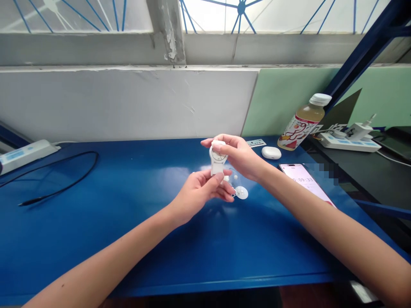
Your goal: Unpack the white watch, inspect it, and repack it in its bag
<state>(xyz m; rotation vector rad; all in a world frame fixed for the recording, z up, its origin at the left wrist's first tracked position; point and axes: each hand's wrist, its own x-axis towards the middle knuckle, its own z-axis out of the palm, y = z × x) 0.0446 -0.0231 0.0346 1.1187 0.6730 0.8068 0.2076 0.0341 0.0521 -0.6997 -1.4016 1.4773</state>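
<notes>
Both hands meet around a small white object with a round, dial-like face (218,156), raised over the blue table (128,239). My left hand (202,188) pinches its narrow lower end between thumb and fingers. From above, my right hand (239,155) grips the upper part, its thumb lying across the front. The object's exact kind is unclear. Just beyond my left fingertips, a white disc (242,193) rests on the table, with small clear and white pieces (235,177) beside it, partly hidden by my hands.
On the right are a phone (305,182) showing a timer, a white earbud case (271,152), a drink bottle (302,124) and a power strip (349,142). A black cable (70,182) and another power strip (28,155) lie left. A wall (128,105) borders the back.
</notes>
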